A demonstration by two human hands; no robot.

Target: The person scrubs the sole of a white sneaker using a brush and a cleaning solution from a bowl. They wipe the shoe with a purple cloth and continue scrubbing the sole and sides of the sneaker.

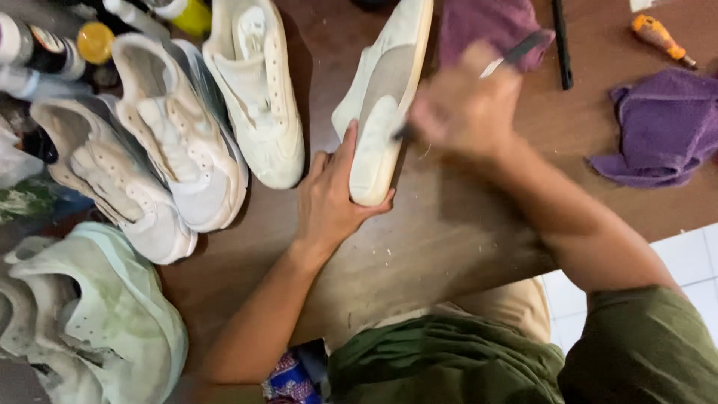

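Note:
A cream sneaker (pixel 385 93) lies on its side on the brown wooden table (pixel 449 232), sole edge toward me. My left hand (pixel 331 198) grips its near end, thumb on the rim of the sole. My right hand (pixel 465 108) is blurred with motion just right of the shoe and holds a thin dark-handled tool (pixel 516 52), perhaps a brush, whose lower end touches the shoe's side.
Three more white sneakers (pixel 254 82) (pixel 179 127) (pixel 105 179) lie to the left, and a pale green one (pixel 105 322) at the lower left. Bottles (pixel 45 49) stand in the far left corner. Purple cloths (pixel 662 131) (pixel 486 22), a black stick (pixel 562 45) and an orange tool (pixel 658 36) lie to the right.

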